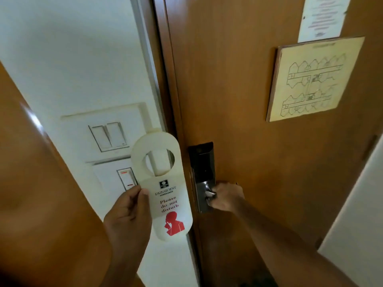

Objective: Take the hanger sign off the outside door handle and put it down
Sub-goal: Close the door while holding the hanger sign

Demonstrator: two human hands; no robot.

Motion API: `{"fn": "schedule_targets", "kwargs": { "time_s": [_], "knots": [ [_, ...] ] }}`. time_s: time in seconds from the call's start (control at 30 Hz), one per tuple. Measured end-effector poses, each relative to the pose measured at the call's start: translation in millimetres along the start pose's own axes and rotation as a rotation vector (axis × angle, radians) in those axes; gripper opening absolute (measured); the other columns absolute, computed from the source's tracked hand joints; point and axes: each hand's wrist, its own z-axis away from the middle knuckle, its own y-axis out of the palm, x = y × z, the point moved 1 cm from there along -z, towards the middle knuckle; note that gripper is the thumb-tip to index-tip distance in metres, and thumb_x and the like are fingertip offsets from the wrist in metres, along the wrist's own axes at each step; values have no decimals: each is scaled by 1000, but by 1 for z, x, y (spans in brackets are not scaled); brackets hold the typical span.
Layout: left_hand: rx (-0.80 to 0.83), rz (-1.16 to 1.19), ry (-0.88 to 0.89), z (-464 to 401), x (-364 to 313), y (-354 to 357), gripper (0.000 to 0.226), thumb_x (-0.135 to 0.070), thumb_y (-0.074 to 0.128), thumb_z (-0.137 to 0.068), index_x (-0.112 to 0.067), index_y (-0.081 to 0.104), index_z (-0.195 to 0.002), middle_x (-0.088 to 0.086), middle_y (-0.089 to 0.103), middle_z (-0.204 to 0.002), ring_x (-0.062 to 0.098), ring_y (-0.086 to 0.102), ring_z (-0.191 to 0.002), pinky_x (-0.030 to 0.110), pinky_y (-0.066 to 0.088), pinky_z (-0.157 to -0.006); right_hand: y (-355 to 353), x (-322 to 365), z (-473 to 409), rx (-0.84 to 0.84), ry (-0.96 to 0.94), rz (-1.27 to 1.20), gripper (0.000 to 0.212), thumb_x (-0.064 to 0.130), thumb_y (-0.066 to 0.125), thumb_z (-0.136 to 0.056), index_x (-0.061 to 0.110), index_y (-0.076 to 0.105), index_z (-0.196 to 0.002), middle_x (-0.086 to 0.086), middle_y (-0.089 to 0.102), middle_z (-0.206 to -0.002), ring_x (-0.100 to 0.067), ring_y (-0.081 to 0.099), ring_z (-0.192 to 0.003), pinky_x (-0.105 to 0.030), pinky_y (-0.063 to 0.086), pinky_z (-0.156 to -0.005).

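The white hanger sign (165, 195) reads "Please do not disturb" above a red figure and has a round hole near its top. My left hand (128, 216) pinches its left edge and holds it upright in front of the wall, free of any handle. My right hand (227, 196) is closed around the metal door handle (209, 193) on the dark lock plate (202, 168) of the brown wooden door (238, 90). The handle is mostly hidden under my fingers.
White wall switch plates (109, 137) sit behind the sign, left of the door frame. A floor plan card (313, 79) and a printed notice (323, 17) hang on the door. A brown wooden panel (41, 204) fills the left foreground.
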Motion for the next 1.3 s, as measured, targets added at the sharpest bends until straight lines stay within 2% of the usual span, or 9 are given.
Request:
{"fn": "schedule_targets", "kwargs": {
  "time_s": [0.1,0.37,0.53,0.73,0.83,0.9,1.03,1.13,1.3],
  "knots": [
    [-58,-4,53,0,0,4,20,-58,54,-81,-54,69,-93,-38,70,-97,-13,66,-93,2,50,-64,5,-3,-20,6,33,-65,27,54,64,-78,29,54,-72,12,56,-68,-4,48,-60,-24,31,-51],
    [-164,85,34,1,-6,13,17,-41,64,-80,-54,74,-86,-24,77,-89,0,74,-85,14,58,-66,16,0,-42,-84,34,-155,28,52,65,-88,34,48,-76,15,46,-59,1,42,-52,-21,29,-45],
    [-203,114,-7,4,-3,14,17,-35,68,-81,-49,77,-87,-19,79,-91,5,75,-87,19,59,-66,9,1,-48,-69,-34,-157,31,48,57,-95,26,50,-73,8,54,-63,-7,55,-56,-25,43,-49],
    [-184,86,-26,6,-9,14,34,-21,66,-91,-53,75,-85,-20,79,-89,4,75,-86,18,59,-67,-17,15,-44,6,-59,117,30,32,57,-95,22,56,-66,3,59,-61,-12,55,-56,-30,48,-59],
    [-150,68,-32,7,-14,15,39,-17,63,-93,-53,75,-84,-22,78,-91,6,75,-87,19,60,-68,-41,28,-29,97,-43,264,10,19,60,-95,14,68,-91,-1,63,-76,-17,59,-68,-35,51,-69],
    [-155,55,-45,10,-15,16,37,-19,63,-92,-53,74,-83,-25,76,-93,4,74,-90,21,61,-69,-50,32,-13,48,-64,357,40,24,67,-91,8,57,-126,-10,63,-112,-28,60,-104,-45,49,-93],
    [-171,91,-124,22,-12,24,12,-37,65,-86,-44,73,-91,-26,75,-98,11,75,-91,40,63,-76,-58,35,81,-30,-144,-393,117,55,88,-65,32,16,-155,2,36,-157,-21,35,-143,-53,36,-117],
    [-157,144,-179,40,-14,43,18,-23,66,-92,-40,73,-90,-22,76,-97,17,75,-93,43,63,-79,-65,39,156,-116,-87,-710,126,63,92,-49,69,4,-139,53,26,-130,16,35,-121,-28,44,-98],
    [-20,390,-343,79,-29,79,18,-16,69,-90,-32,75,-85,-11,80,-92,10,76,-91,26,61,-67,-85,16,207,-374,152,-565,96,50,86,-74,26,32,-150,8,45,-141,-5,46,-123,-15,45,-88]
  ]
}}
